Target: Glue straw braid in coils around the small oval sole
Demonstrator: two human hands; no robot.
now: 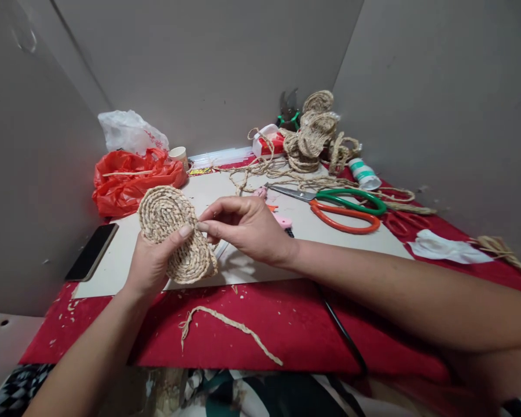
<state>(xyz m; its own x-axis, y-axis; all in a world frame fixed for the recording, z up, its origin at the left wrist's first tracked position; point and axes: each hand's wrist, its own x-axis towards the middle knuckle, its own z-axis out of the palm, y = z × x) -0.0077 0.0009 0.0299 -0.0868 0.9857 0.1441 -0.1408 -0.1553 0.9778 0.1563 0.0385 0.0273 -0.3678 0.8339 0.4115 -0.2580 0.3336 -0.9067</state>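
Note:
An oval coil of braided straw cord is held up over the white board, tilted. My left hand grips its lower left side, thumb across the front, the other fingers hidden behind it. At the coil's right edge, my right hand pinches with thumb and forefinger; whatever lies between those fingertips is too small to make out. Below the hands, a loose piece of cord lies on the red cloth. Scissors with one green and one orange handle rest right of my right hand.
A black phone lies at the left. Behind it are a red plastic bag, a clear bag and a paper cup. Straw coils, green-handled pliers and a white-green roll stand at the back right.

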